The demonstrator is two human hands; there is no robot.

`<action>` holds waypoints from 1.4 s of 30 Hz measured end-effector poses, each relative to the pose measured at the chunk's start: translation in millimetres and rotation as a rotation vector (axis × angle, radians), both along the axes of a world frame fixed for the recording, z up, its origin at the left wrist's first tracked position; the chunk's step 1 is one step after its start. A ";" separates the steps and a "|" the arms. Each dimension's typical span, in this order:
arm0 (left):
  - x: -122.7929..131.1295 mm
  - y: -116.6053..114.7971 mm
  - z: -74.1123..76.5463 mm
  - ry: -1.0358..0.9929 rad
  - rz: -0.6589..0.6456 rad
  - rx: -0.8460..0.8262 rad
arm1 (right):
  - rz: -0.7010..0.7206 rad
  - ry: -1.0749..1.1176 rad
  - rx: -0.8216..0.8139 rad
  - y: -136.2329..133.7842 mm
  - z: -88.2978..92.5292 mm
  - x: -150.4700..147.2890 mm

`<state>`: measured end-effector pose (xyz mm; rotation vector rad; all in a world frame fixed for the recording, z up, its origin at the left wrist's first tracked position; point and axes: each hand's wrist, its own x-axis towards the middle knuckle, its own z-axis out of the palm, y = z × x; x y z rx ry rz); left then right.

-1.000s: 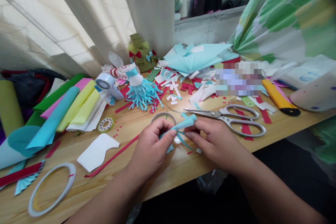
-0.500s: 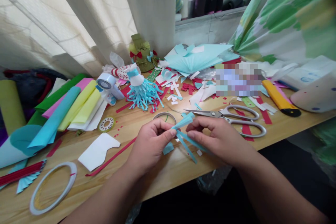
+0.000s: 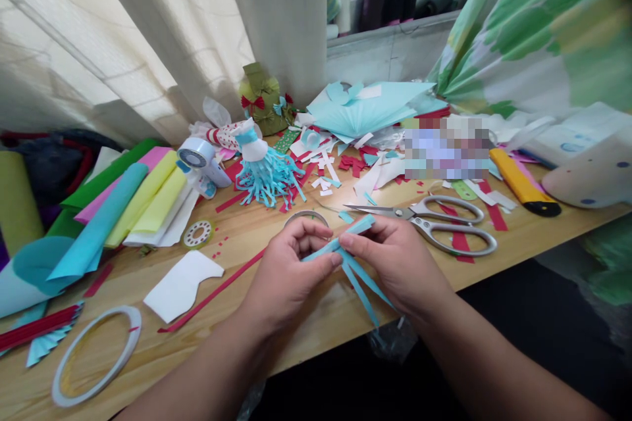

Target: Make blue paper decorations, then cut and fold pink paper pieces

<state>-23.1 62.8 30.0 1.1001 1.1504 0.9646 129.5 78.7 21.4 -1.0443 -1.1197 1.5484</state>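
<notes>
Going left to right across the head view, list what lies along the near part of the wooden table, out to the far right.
thin roll of tape → white paper cutout → left hand → right hand → yellow utility knife

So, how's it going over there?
Left hand and right hand pinching light-blue paper strips. Scissors just past right hand. Tape roll behind left hand.

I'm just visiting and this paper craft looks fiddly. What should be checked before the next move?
1. The left hand and right hand both grip the pale blue paper strips: ok.
2. The steel scissors lie closed near the right hand: ok.
3. The tape roll is free to grab: not ok, partly behind the left hand.
4. How the strips join: cannot tell, the hands hide it.
</notes>
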 end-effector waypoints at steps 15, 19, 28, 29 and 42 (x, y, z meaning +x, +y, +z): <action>-2.7 2.0 9.2 0.156 -0.032 0.026 | 0.029 0.008 0.011 -0.6 -3.1 0.0; -4.6 2.6 11.4 0.208 -0.079 0.011 | 0.032 -0.013 0.011 -0.5 -6.0 -0.3; -10.3 5.1 5.5 0.077 -0.136 -0.027 | 0.042 -0.017 0.051 -2.3 -9.8 -2.9; -10.7 5.3 5.3 0.083 -0.138 -0.027 | 0.042 -0.016 0.053 -2.5 -10.0 -3.1; -16.7 7.9 6.6 0.336 -0.104 0.218 | 0.194 -0.192 0.023 -0.4 -5.0 -2.3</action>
